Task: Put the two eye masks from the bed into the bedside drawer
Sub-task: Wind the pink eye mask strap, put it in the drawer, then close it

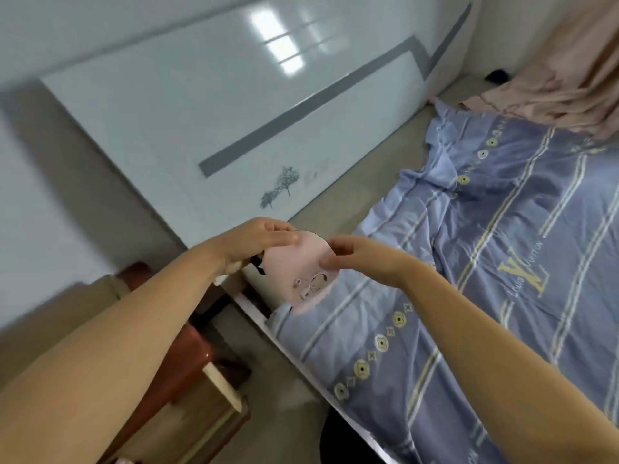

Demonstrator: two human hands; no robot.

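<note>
I am holding a pink eye mask (303,272) in the air between both hands, above the near edge of the bed (452,262), close to its head end. My left hand (259,241) closes its grip over the mask's upper left edge, thumb on top; my right hand (348,254) pinches the right edge with fingertips. A small cartoon print shows low on the mask's face, and a dark strap hangs at its left side. Holding it by both edges keeps the soft fabric flat, which I judge makes it easier to carry across to the drawer. I can make out only one mask; whether a second lies behind it, I cannot tell.

The bed carries a rumpled blue sheet (502,236) with pale stripes and flower motifs, and a pink blanket (562,82) is bunched at the far end. A glossy white headboard (217,105) with a grey stripe stands behind. Lower left, a reddish-brown wooden bedside unit (187,360) stands beside the bed; its drawer is not clearly visible.
</note>
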